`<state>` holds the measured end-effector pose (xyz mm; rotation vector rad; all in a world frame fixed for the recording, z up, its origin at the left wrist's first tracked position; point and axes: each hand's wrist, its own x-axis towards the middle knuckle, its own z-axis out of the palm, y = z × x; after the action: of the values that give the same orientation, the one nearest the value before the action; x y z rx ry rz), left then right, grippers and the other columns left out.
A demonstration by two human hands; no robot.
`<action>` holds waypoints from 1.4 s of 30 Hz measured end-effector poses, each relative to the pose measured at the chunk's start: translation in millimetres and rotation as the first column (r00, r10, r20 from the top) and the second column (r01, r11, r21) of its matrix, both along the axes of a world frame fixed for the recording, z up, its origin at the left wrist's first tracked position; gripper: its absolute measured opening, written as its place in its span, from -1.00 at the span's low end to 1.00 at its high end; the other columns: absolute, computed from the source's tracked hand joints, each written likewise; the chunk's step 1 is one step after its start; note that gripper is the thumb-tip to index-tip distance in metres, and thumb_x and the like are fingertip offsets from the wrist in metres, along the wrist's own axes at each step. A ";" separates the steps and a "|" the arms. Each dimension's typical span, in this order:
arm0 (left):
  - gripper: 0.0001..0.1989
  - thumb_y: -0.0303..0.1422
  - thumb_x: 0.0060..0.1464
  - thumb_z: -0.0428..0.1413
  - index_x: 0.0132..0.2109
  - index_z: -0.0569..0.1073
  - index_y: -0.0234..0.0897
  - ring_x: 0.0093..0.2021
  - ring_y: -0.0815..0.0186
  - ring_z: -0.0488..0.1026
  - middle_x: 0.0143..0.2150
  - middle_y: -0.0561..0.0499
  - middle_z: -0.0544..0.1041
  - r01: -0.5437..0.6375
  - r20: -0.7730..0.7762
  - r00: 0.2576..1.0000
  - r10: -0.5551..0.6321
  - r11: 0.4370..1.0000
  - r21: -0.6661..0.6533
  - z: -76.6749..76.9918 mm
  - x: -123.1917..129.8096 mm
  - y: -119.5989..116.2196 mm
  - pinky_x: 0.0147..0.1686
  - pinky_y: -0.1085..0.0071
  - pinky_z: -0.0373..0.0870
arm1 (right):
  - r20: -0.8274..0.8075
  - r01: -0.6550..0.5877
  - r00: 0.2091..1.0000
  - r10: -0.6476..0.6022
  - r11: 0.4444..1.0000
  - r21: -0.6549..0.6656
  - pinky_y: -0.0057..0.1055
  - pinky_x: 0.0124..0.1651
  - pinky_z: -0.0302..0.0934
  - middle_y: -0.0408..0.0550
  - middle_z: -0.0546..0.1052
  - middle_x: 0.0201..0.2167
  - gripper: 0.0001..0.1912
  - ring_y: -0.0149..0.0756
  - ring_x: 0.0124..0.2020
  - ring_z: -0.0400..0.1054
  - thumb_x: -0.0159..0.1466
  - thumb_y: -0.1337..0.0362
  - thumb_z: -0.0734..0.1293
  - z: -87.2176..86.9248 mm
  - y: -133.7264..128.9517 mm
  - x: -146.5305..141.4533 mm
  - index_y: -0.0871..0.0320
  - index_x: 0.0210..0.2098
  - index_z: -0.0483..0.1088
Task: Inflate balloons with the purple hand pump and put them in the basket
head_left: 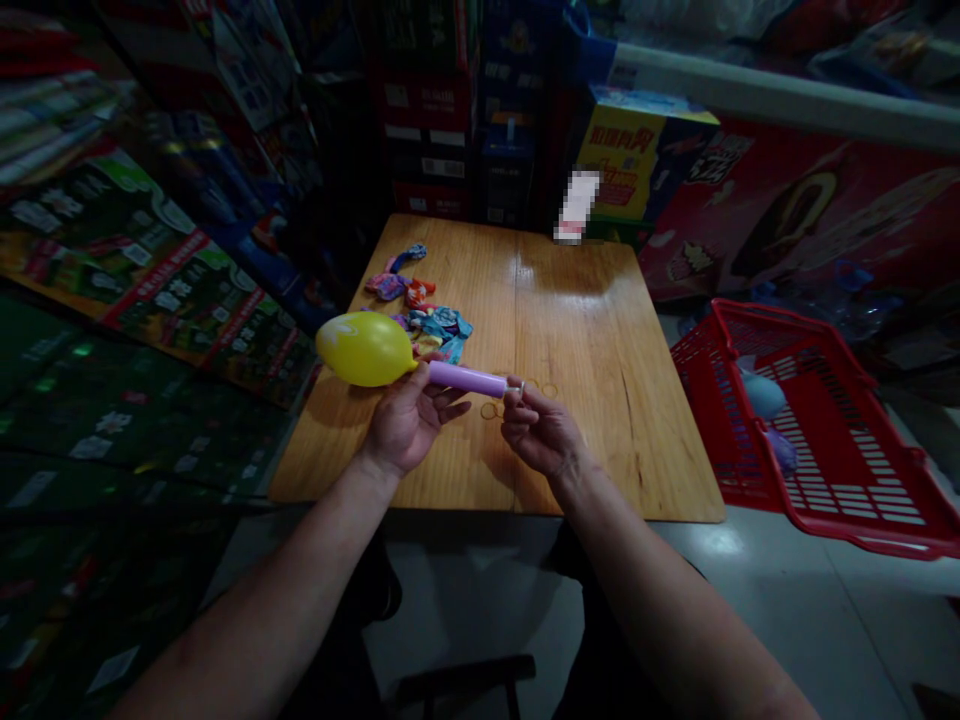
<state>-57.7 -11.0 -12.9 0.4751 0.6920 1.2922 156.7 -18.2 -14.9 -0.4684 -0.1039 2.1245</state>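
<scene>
A yellow balloon [365,349], partly inflated, sits with its neck on the left end of a purple balloon pump [466,379]. My left hand [405,420] pinches the neck against that end between thumb and fingers, its other fingers loosely spread. At the pump's right end my right hand [546,428] is closed around the pale handle, of which only a bit shows. Pump and balloon are held level above the wooden table [600,400]. Just behind the balloon lies a heap of limp, patterned cloth-like pieces [442,325]; several thin rubber bands [490,410] lie beneath the pump.
A red shopping basket [832,520] stands right of the table, with a light-blue balloon [763,396] and a purple one [781,450] inside. Stacked cartons [427,110] rise behind the table, and green boxes [97,400] line the left. A blurred-out upright object [577,207] is at the back edge.
</scene>
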 end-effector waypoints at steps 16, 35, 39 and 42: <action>-0.68 -0.20 0.17 0.17 0.04 0.45 -0.19 -0.19 0.19 0.60 -0.11 -0.08 0.61 -0.086 0.004 0.996 0.086 0.996 0.020 1.0 -4.1 3.1 -0.28 0.32 0.55 | 0.009 0.054 0.998 -0.054 0.996 0.070 -0.71 -0.59 0.05 -0.27 0.45 -0.49 -0.89 -0.68 -0.71 0.02 0.36 0.41 0.26 4.4 0.6 6.0 0.19 -0.15 0.39; -0.72 -0.30 0.16 0.19 0.01 0.45 -0.24 -0.21 0.21 0.60 -0.14 -0.12 0.63 -0.079 0.046 0.996 0.083 0.993 -0.087 6.6 11.6 0.4 -0.28 0.33 0.55 | -0.009 0.042 0.999 -0.042 0.999 0.008 -0.68 -0.62 0.02 -0.25 0.45 -0.51 -0.88 -0.68 -0.72 0.01 0.28 0.38 0.37 0.1 2.1 -6.8 0.23 -0.18 0.39; -0.74 -0.32 0.15 0.21 -0.02 0.46 -0.25 -0.21 0.22 0.59 -0.17 -0.09 0.63 -0.093 0.049 0.994 0.098 0.991 -0.095 6.3 16.4 -1.9 -0.25 0.33 0.55 | -0.027 0.050 0.998 -0.051 0.998 -0.040 -0.70 -0.61 0.01 -0.25 0.44 -0.51 -0.88 -0.70 -0.71 0.02 0.28 0.38 0.38 -1.1 2.5 -12.6 0.22 -0.18 0.39; -0.74 -0.34 0.11 0.23 -0.04 0.47 -0.24 -0.24 0.22 0.60 -0.20 -0.07 0.62 -0.110 0.047 0.992 0.115 0.989 -0.104 12.9 10.1 2.9 -0.26 0.32 0.56 | -0.013 0.043 0.999 -0.044 0.998 -0.052 -0.70 -0.61 0.02 -0.23 0.44 -0.51 -0.89 -0.69 -0.71 0.04 0.27 0.41 0.38 6.1 6.7 -3.4 0.24 -0.19 0.41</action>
<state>-47.6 -8.1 0.1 0.3219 0.7445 1.3635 153.3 -11.5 -8.8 -0.4818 -0.0301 2.0913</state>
